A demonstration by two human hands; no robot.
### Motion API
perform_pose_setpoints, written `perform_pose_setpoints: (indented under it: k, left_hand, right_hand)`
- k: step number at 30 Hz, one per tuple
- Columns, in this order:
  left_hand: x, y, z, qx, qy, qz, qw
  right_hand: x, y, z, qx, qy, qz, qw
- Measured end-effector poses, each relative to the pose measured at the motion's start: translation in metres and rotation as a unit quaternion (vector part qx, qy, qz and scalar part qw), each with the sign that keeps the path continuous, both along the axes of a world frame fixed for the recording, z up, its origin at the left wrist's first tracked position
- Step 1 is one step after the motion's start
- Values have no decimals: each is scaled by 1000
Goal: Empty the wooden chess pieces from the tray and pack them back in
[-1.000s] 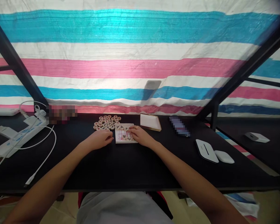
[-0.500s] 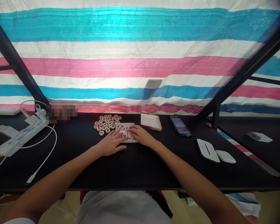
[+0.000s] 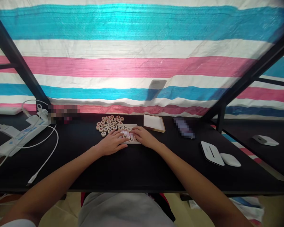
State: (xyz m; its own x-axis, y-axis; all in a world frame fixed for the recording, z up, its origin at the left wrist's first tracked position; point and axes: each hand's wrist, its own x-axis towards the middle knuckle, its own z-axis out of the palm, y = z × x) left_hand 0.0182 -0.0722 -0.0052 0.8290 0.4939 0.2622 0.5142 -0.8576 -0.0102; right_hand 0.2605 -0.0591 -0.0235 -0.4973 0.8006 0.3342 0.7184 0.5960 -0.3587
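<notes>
A small wooden tray [image 3: 127, 126] with a red grid and a few round chess discs lies on the black table [image 3: 132, 167]. My left hand [image 3: 112, 142] rests on the tray's left part, fingers stretched toward the discs inside. My right hand [image 3: 144, 137] lies on the tray's right edge, fingers curled, with a ring on one finger; whether it pinches a disc is hidden. A heap of several wooden chess discs [image 3: 109, 124] sits just left of and behind the tray. The tray's white lid [image 3: 153, 123] lies to the right.
A white power strip with cables [image 3: 21, 135] is at the left. Two white devices [image 3: 219, 155] lie at the right, with a blurred object [image 3: 184, 127] behind them. A striped tarpaulin [image 3: 142, 63] hangs behind the table, framed by black metal bars [image 3: 14, 60].
My left hand has moved right from beside the disc heap onto the tray. My right hand has stayed on the tray's right side.
</notes>
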Motion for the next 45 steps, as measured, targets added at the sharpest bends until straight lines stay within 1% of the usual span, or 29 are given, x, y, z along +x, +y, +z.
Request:
perform_pose_setpoints:
  k: [8,19,22,25,29,31,33,35,38,41,45]
  left_hand:
    - [2,0,-3,9,8,8,1000]
    - [1,0,4,-1,4,15,1000]
    - [-3,-1,12,-1,1,27,1000]
    - [-12,1,25,-10,5,45,999]
    - [-27,8,43,-69,33,100,992]
    - [-32,11,48,-102,53,118,986]
    - [-34,11,51,-127,68,120,982]
    - [-33,9,51,-136,81,119,980]
    - [-30,3,48,-124,97,128,979]
    - [-26,-2,43,-115,93,121,982]
    - [-25,-3,35,-91,95,124,984]
  right_hand:
    - [0,-1,2,-6,-3,-2,1000]
    - [1,2,-3,-6,15,2,1000]
    - [1,2,-3,-1,10,1,1000]
    - [1,1,-2,-2,7,2,1000]
    - [2,1,-1,-8,13,4,1000]
    - [2,1,-2,-8,16,3,1000]
    - [2,1,-2,-8,18,3,1000]
    - [2,1,-2,-8,18,4,1000]
    - [2,1,-2,-5,18,5,1000]
    - [2,2,-3,0,22,6,1000]
    - [2,1,-2,-3,23,4,1000]
